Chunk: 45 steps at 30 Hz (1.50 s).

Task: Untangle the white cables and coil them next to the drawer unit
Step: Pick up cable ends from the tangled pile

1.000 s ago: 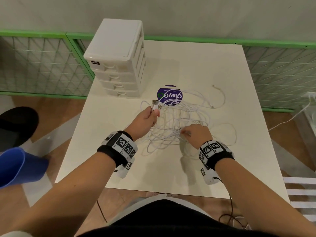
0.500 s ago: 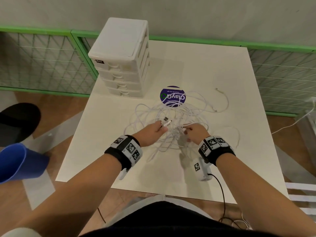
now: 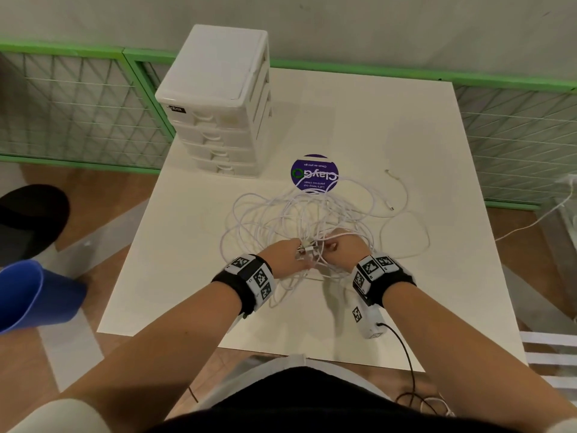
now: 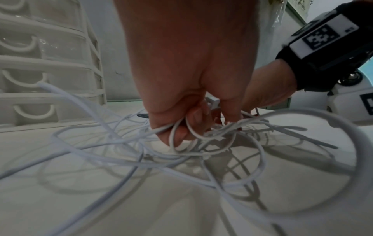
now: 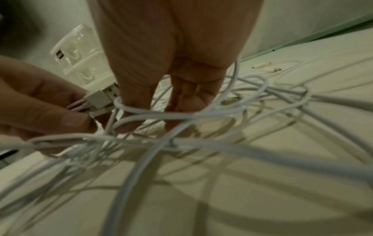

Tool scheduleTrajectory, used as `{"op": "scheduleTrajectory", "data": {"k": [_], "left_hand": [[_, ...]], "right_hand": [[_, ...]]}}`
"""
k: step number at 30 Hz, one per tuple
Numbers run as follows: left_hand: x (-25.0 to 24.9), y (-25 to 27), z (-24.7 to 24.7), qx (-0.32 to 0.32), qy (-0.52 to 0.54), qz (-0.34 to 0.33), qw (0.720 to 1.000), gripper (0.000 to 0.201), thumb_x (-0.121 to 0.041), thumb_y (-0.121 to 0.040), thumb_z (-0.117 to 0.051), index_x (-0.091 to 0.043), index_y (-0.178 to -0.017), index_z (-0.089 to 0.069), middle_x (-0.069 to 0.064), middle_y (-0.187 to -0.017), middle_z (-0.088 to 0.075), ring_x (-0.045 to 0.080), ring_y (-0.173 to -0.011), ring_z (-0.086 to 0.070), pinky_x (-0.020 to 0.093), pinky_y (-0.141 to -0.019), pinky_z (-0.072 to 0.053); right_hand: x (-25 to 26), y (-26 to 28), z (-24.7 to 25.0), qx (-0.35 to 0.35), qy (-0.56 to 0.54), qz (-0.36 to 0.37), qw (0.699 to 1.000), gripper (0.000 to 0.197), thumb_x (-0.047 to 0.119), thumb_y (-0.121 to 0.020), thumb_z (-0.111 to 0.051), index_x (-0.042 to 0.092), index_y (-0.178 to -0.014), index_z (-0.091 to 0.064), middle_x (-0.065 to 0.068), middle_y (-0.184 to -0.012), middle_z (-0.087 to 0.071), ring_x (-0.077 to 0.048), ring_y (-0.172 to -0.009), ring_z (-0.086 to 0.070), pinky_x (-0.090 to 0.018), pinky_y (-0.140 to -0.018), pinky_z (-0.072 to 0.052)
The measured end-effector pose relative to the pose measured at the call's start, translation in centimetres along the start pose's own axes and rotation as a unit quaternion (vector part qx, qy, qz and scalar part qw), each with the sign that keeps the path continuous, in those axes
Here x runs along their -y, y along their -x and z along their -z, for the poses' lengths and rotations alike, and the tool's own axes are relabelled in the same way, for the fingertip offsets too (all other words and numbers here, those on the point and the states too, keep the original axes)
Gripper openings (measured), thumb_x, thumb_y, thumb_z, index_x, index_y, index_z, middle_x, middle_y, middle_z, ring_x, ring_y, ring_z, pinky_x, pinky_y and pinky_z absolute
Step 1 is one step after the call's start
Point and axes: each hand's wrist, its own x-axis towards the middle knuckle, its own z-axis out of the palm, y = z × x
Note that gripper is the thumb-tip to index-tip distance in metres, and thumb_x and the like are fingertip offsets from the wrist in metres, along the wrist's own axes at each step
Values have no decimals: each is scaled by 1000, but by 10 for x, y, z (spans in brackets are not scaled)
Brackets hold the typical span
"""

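Note:
A loose tangle of white cables (image 3: 312, 220) lies mid-table, in front of the white drawer unit (image 3: 218, 101). My left hand (image 3: 287, 254) pinches white USB plugs (image 5: 102, 97) between thumb and fingers, and strands loop over its curled fingers (image 4: 179, 132). Close beside it, almost touching, my right hand (image 3: 343, 248) points its fingers (image 5: 137, 102) down into the tangle, with a strand wrapped round them. Both hands hover just above the table (image 3: 187, 276) at the near side of the tangle. Two free cable ends (image 3: 388, 173) lie at the far right.
A round purple sticker (image 3: 314, 173) sits on the table right of the drawer unit, partly under cable loops. On the floor to the left are a blue bin (image 3: 31, 295) and a black object (image 3: 28, 220). Green mesh fencing (image 3: 78, 110) runs behind the table.
My left hand has carried the USB plug from near the sticker back toward me, meeting the right hand. The cable loops have spread out to the left.

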Motion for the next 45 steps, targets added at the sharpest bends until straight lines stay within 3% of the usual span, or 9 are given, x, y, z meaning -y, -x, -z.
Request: {"op": "scheduleTrajectory", "data": {"k": [2, 5, 14, 18, 24, 30, 35, 39, 45], "left_hand": [[-4, 0, 0, -14, -12, -1, 1000, 42, -35, -92, -59, -4, -121, -53, 15, -115, -61, 28, -102, -58, 28, -77, -39], [-5, -1, 0, -24, -22, 7, 999, 40, -34, -89, -64, -5, -114, -55, 16, -112, -62, 31, -102, -58, 27, -74, -38], [15, -5, 13, -41, -80, 38, 995, 65, -29, -86, -65, -15, -144, -37, 11, -138, -51, 29, -123, -50, 32, -93, -40], [20, -5, 39, -75, -77, 66, 992, 66, -16, -86, -63, -11, -144, -33, 14, -140, -48, 30, -125, -48, 32, -95, -40], [31, -7, 70, -125, -51, 81, 987, 55, -18, -84, -68, -4, -132, -47, 17, -131, -53, 31, -120, -50, 31, -92, -38], [35, -1, 87, -173, 3, 61, 983, 30, -33, -77, -78, -12, -86, -57, -2, -78, -51, 26, -92, -57, 26, -68, -34], [1, 12, 102, -248, 132, -8, 960, 31, -38, -84, -70, -12, -82, -53, 1, -80, -57, 18, -76, -54, 25, -64, -39], [-46, 31, 127, -328, 235, -91, 910, 27, -41, -94, -53, -18, -80, -51, -4, -71, -50, 11, -66, -47, 29, -65, -37], [-98, 38, 146, -317, 256, -184, 894, 22, -39, -96, -51, -27, -78, -46, -9, -68, -45, 5, -60, -42, 21, -59, -35]], "right_hand": [[3, 2, 1, -6, -19, 9, 1000, 20, 37, -79, -59, 24, -64, -63, 2, -63, -62, -18, -62, -59, -29, -56, -46], [5, 2, 4, 22, -65, 21, 997, 19, 27, -82, -62, 21, -67, -52, -1, -64, -58, -19, -64, -55, -32, -64, -46], [-12, 12, 34, 9, -166, 25, 986, 21, 25, -77, -72, 19, -72, -52, -5, -60, -60, -21, -68, -66, -36, -72, -51], [-5, 27, 52, 21, -224, 71, 972, 8, 10, -81, -69, 14, -85, -63, -8, -83, -72, -21, -82, -70, -33, -78, -55], [-8, 30, 103, -178, -378, 82, 905, 20, -5, -88, -55, 11, -96, -63, -8, -83, -68, -9, -66, -66, -20, -68, -55], [-18, 22, 143, -390, -422, 44, 817, 31, 2, -96, -33, 29, -94, -48, 0, -80, -54, -9, -56, -62, -29, -63, -52], [12, 15, 136, -363, -311, 102, 872, 35, 4, -97, -39, 20, -127, -46, 7, -82, -52, -10, -64, -60, -22, -68, -54], [37, 17, 143, -360, -384, 119, 842, 26, 12, -99, -39, 12, -116, -59, -2, -66, -56, -6, -58, -59, -20, -64, -50], [89, 14, 142, -291, -349, 221, 863, 23, 10, -96, -49, 16, -111, -64, 4, -60, -51, -3, -51, -47, -14, -55, -43]]}}
